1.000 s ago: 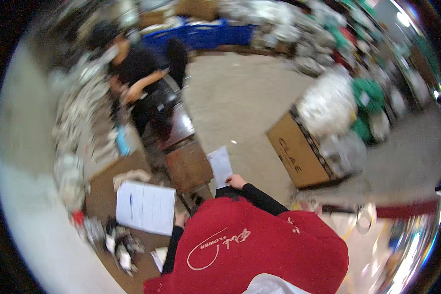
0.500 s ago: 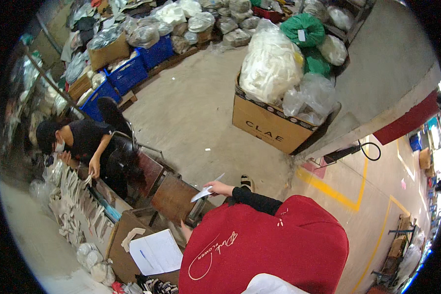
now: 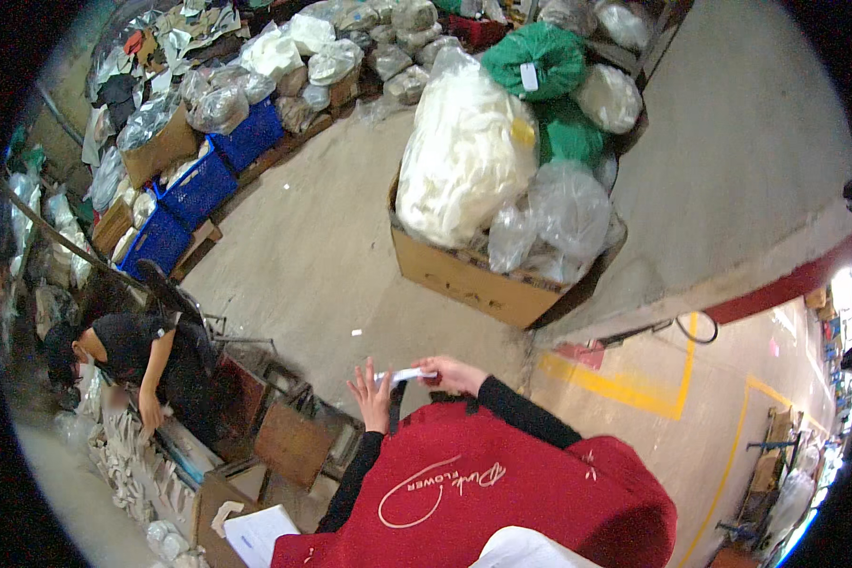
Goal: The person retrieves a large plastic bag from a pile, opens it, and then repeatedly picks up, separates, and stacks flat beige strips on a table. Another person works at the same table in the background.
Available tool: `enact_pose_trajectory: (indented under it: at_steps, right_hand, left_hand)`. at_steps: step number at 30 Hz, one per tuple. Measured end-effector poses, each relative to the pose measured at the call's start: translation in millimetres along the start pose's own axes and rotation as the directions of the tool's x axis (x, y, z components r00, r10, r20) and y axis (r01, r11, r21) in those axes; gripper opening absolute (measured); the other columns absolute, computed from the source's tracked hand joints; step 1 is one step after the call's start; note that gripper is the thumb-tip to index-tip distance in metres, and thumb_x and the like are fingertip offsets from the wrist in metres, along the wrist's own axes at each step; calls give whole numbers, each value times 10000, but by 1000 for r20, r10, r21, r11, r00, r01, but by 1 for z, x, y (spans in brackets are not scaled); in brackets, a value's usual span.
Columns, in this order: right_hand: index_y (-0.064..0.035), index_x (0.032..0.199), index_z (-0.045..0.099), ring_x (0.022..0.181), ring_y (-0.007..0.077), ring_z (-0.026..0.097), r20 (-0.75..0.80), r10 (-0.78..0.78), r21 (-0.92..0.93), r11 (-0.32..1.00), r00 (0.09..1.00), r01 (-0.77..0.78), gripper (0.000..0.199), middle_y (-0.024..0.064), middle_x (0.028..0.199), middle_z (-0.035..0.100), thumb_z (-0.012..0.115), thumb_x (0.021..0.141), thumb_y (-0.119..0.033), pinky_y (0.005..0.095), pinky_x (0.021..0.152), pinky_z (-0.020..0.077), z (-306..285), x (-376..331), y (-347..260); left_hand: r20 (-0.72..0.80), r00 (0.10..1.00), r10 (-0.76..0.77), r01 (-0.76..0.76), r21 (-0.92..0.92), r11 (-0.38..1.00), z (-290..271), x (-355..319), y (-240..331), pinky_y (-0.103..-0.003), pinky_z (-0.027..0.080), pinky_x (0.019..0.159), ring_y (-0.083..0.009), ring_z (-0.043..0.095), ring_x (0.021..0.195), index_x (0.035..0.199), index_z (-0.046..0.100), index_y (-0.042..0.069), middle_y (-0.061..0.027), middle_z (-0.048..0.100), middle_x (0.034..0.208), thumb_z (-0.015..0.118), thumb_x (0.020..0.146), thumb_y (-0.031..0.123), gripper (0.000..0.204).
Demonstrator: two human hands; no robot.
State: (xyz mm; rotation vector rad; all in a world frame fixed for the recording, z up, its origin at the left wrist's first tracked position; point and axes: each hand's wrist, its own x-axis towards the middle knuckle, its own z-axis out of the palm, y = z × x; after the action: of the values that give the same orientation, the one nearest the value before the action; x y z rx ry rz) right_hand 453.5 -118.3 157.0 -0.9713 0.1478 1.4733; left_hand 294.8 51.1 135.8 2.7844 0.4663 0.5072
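My right hand (image 3: 454, 376) is closed on one end of a folded white paper (image 3: 405, 375), held up in front of my red top. My left hand (image 3: 372, 397) is raised at the paper's other end, its fingers spread. The paper reaches toward its thumb; whether they touch I cannot make out. Below and to the left, a white notebook (image 3: 263, 532) lies on a brown surface (image 3: 210, 519), partly covered by my red sleeve area.
At the left, a person (image 3: 128, 355) in black bends over a pile of pale strips (image 3: 128, 450). Wooden stools (image 3: 293, 440) stand beside my left arm. Ahead are a cardboard box (image 3: 473, 289) stuffed with bags and several blue crates (image 3: 199, 189). A wall (image 3: 738, 189) rises at the right.
My left hand has come up from beside the stool to the paper in my right hand. The view has shifted, and the notebook now sits lower, partly out of sight.
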Motion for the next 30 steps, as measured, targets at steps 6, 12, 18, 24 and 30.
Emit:
enact_pose_trajectory:
  at_steps: [6, 12, 18, 24, 30]
  right_hand:
    - [-72, 1215, 511, 794, 157, 612, 12, -103, 126, 987, 995, 101, 261, 56, 881, 606, 523, 958, -115, 299, 750, 520, -29, -5, -5]
    - [-81, 1169, 514, 732, 121, 601, -252, -209, 36, 974, 945, 225, 258, 44, 916, 637, 542, 956, -223, 257, 684, 488, -75, 17, -57]
    - [-110, 1095, 533, 721, 165, 607, -509, -215, 285, 872, 833, 399, 171, 60, 855, 637, 540, 943, -186, 290, 643, 504, -172, 58, -125]
    - [-138, 987, 503, 691, 164, 608, -594, -290, 324, 768, 751, 553, 163, 64, 835, 639, 624, 901, -206, 316, 600, 500, -194, 102, -195]
    - [-132, 1509, -55, 1220, 314, 439, -520, -105, 84, 982, 848, 172, 1155, 196, 1439, 318, 768, 754, -428, 390, 948, 427, -165, 130, -275]
  left_hand:
    - [339, 936, 92, -37, -166, 986, 21, 47, 10, -605, 159, 1116, -234, 611, 1036, 871, 658, 146, -39, 672, 884, 609, 788, 95, 109]
    - [224, 637, -737, 771, -197, 606, 59, 82, -57, -460, 449, 899, -371, 628, 901, 918, 644, 8, -176, 676, 933, 641, 757, 139, 208]
    - [283, 602, -746, 791, -85, 606, 85, 134, -117, -441, 479, 838, -399, 641, 928, 989, 646, -72, -275, 661, 964, 637, 719, 192, 377]
    - [544, 591, -595, 789, -236, 568, 115, 193, -150, -388, 514, 772, -273, 676, 845, 994, 653, -92, -182, 702, 920, 654, 687, 114, 370]
    - [663, 557, -500, 829, -406, 385, 148, 244, -141, -340, 503, 665, -205, 641, 728, 948, 672, -73, -135, 691, 841, 666, 708, 132, 316]
